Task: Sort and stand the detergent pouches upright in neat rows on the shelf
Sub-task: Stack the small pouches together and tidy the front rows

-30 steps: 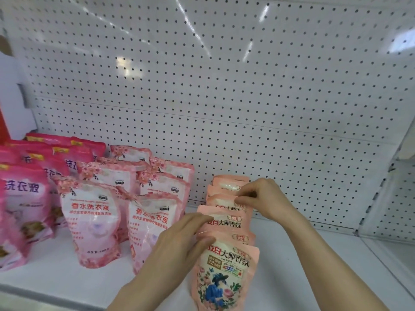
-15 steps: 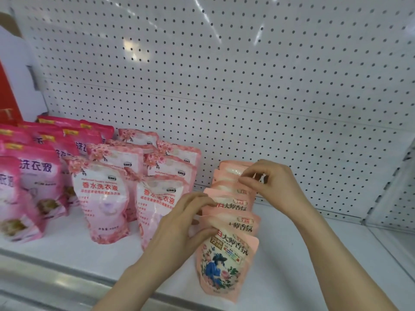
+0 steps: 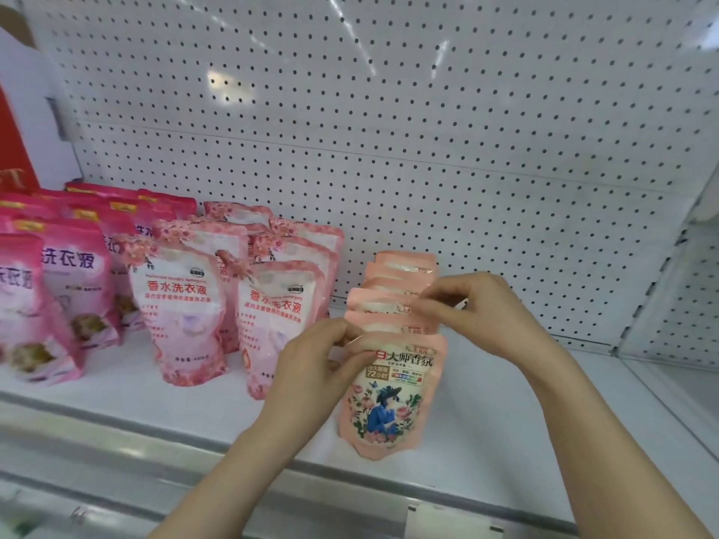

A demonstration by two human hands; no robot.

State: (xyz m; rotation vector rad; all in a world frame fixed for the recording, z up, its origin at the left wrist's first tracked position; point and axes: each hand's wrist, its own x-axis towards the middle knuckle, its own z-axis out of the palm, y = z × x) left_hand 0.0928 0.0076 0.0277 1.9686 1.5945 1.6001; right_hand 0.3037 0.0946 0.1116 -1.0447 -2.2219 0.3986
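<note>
pouches (image 3: pixel 391 398): glossy peach, flat, upright row mid-shelf (image 3: pixel 505 402) | left hand (image 3: pixel 311 367): pinching front pouch's top-left edge | right hand (image 3: pixel 478 309): pinching a farther pouch's top | pegboard (image 3: pixel 428 130): white, perforated

Glossy plastic-film pouches (image 3: pixel 390 398), smooth white shelf (image 3: pixel 486 441), and shiny perforated pegboard back panel (image 3: pixel 389 130).

The white shelf (image 3: pixel 505 414) lies bare to the right of the peach pouch row (image 3: pixel 393 390), all the way to the side panel (image 3: pixel 669 289). A narrow gap runs between that row and the pale pink pouches (image 3: pixel 280 324), partly filled by the left hand (image 3: pixel 315 367). Deep pink pouches (image 3: pixel 50 289) crowd the far left. The pegboard back wall (image 3: pixel 389 149) closes off the rear; above the pouch tops everything is open.
</note>
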